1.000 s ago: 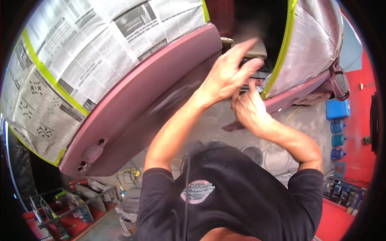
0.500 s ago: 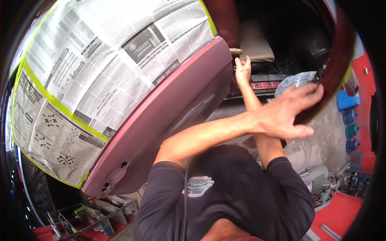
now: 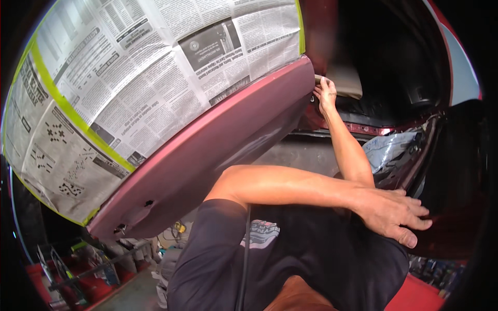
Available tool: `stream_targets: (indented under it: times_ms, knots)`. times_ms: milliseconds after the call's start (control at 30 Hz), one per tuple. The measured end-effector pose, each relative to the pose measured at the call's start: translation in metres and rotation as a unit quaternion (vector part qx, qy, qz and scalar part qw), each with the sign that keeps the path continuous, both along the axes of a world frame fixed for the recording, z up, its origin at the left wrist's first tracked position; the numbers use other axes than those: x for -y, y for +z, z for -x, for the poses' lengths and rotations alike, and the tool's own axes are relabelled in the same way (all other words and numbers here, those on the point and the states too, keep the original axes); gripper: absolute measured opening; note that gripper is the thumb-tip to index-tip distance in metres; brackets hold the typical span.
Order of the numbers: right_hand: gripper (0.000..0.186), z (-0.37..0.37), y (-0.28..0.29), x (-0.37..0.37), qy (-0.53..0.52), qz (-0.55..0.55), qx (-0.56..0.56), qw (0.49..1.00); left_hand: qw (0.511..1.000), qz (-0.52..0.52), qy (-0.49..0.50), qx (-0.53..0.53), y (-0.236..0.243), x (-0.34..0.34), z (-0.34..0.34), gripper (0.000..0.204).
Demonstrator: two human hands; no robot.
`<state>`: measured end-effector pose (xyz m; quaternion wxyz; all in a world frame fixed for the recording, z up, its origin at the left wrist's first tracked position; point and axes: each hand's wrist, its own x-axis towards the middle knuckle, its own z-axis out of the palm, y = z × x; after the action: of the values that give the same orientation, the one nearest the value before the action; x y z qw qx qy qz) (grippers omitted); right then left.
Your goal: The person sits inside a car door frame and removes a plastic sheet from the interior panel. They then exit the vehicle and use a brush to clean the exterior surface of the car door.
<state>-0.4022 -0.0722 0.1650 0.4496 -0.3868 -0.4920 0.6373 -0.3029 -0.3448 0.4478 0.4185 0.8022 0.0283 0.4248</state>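
A dull red car door [image 3: 207, 135] stands swung out at my left, its upper part covered in newspaper [image 3: 155, 57] edged with yellow-green tape. Reaching far ahead, my right hand [image 3: 327, 96] has its fingers bent against the far edge of this door; what lies under the fingertips is partly hidden. My left arm crosses over the right forearm. At its end, my left hand [image 3: 391, 215] shows its back with fingers spread, beside a dark panel [image 3: 456, 192] at the right. Whether it touches that panel I cannot tell.
Ahead is the dark car interior [image 3: 399, 62] with a beige piece [image 3: 345, 83] near the door. Crumpled clear plastic sheeting [image 3: 391, 150] lies by the sill [image 3: 363, 128]. A rack of parts [image 3: 93, 269] stands at the lower left, and clutter [image 3: 436, 272] at the lower right.
My left hand has come lower, nearer my body, and the dark panel now fills the right side, covering the blue jugs. My right hand's fingers have drawn in against the door edge.
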Motion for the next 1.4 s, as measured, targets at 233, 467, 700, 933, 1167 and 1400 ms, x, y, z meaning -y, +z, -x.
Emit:
stream_targets:
  times_ms: [233, 467, 700, 933, 1167, 1400]
  knots:
    - [0.03, 0.0, -0.013, -0.026, 0.076, -0.046, 0.047, 0.995, 0.999, -0.001, -0.033, 0.039, -0.012, -0.022, -0.007, 0.058]
    - [0.059, -0.017, -0.029, -0.048, 0.115, 0.061, 0.036, 0.991, 0.773, -0.143, 0.618, -0.034, -0.05, 0.116, 0.16, 0.043]
    - [0.055, -0.038, -0.023, -0.039, 0.073, 0.034, 0.026, 0.996, -0.141, -0.177, 0.965, -0.135, -0.027, 0.473, 0.409, 0.039]
    - [0.034, -0.018, 0.002, 0.001, -0.006, -0.024, 0.018, 1.0, -0.006, 0.071, 0.989, 0.132, -0.081, 0.563, 0.445, 0.074]
    - [0.032, -0.024, -0.008, 0.002, -0.047, -0.006, -0.017, 0.999, -0.043, 0.033, 0.996, 0.074, -0.076, 0.544, 0.434, 0.085]
    - [0.036, -0.007, 0.023, 0.017, -0.03, -0.062, 0.003, 0.998, -0.106, 0.096, 0.985, 0.092, -0.059, 0.55, 0.413, 0.078]
